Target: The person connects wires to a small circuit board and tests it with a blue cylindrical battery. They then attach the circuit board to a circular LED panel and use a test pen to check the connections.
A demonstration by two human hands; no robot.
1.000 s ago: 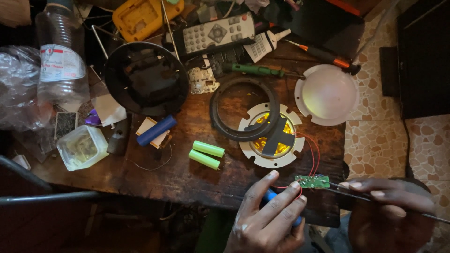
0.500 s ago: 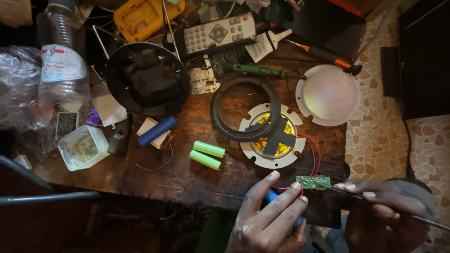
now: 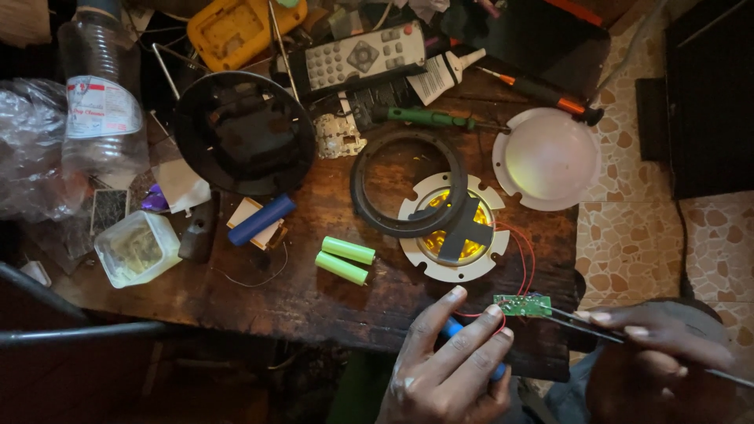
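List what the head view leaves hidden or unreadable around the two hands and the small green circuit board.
- Blue tool: mostly covered by the left hand; its tip and kind are hidden.
- Right hand: cut off by the bottom edge; its grip on the thin metal tool is unclear.
- Green circuit board: parts too small to identify; whether the tool touches it is unclear.
- Red wires: joints too small to see.
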